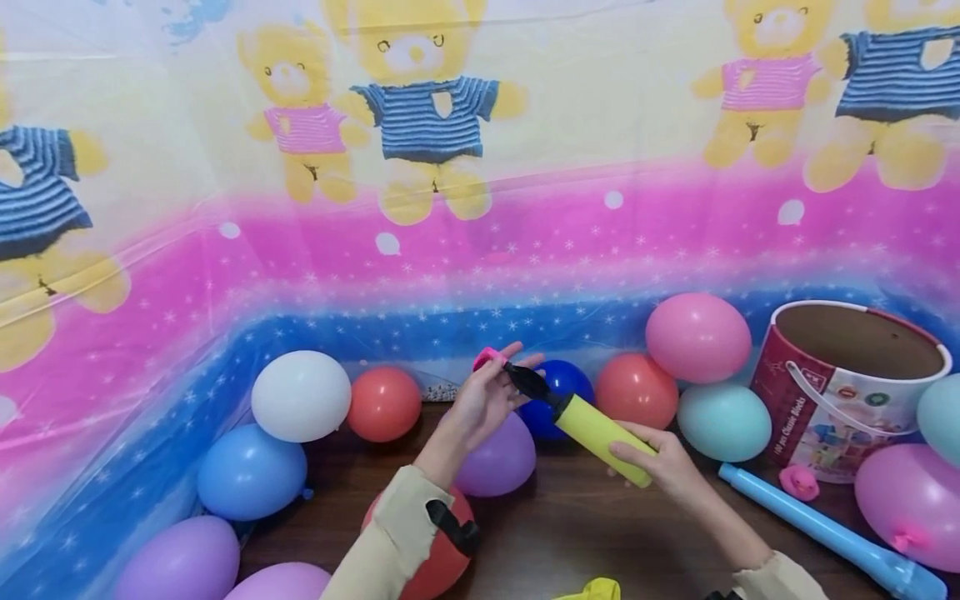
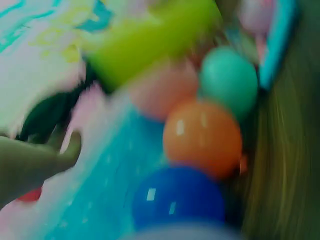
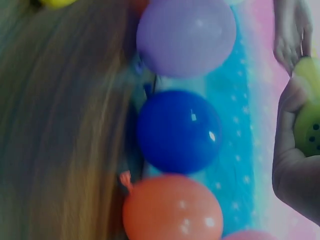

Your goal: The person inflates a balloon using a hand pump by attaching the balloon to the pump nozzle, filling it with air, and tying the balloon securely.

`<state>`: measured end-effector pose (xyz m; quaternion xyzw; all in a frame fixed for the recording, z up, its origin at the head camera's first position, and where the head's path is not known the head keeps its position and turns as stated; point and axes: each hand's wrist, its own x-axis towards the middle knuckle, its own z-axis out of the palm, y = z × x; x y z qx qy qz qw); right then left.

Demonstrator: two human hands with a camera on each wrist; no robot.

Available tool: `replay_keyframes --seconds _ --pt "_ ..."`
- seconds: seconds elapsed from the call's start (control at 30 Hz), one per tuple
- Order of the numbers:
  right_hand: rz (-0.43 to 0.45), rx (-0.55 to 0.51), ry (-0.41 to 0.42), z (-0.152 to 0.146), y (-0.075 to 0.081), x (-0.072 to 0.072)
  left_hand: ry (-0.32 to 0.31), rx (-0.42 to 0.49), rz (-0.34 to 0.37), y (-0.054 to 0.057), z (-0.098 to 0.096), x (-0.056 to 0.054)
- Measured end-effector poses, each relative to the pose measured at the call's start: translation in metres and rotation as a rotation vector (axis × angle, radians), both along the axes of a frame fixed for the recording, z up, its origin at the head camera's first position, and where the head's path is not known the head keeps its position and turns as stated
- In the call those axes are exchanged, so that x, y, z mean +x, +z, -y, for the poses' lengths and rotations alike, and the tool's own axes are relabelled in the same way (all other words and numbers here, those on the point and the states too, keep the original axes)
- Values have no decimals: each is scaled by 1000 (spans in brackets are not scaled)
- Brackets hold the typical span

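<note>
Yellow pump [image 1: 594, 433] hangs between the 2 hands, its long axis slanting from the right hand up and across to the left hand, away from the body. The right hand [image 1: 654, 461] wraps the barrel near its lower end, thumb laid over the top; the left hand [image 1: 486, 398] is at the other end, nearest the black nozzle [image 1: 529, 381], its fingertips reaching past it, though whether they pinch it I cannot tell. A small pink piece [image 1: 489, 357] shows just beyond the left hand's thumb side, roughly in line with the nozzle, so that short span at the left fingers looks like the relation that matters most. Beyond the hands, a dark blue balloon [image 1: 567, 379] and a red balloon [image 1: 636, 392] crowd the strip before the printed backdrop [image 1: 525, 325], while a purple balloon [image 1: 498, 458] sits below the left hand. Open room lies nearer the body, on the brown tabletop [image 1: 558, 525] between the forearms; right of the right hand, a light blue tube [image 1: 825, 518] bounds that side
</note>
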<state>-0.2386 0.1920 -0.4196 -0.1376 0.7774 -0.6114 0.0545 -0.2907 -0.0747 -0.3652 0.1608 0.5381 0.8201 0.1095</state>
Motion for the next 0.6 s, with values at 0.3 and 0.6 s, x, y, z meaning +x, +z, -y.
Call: replay_keyframes --seconds 0.3,0.6 --pt "107 -197 17 37 -8 3 114 406 22 6 -11 -4" --pt "129 -193 127 58 -3 8 521 399 -2 13 -14 -14"
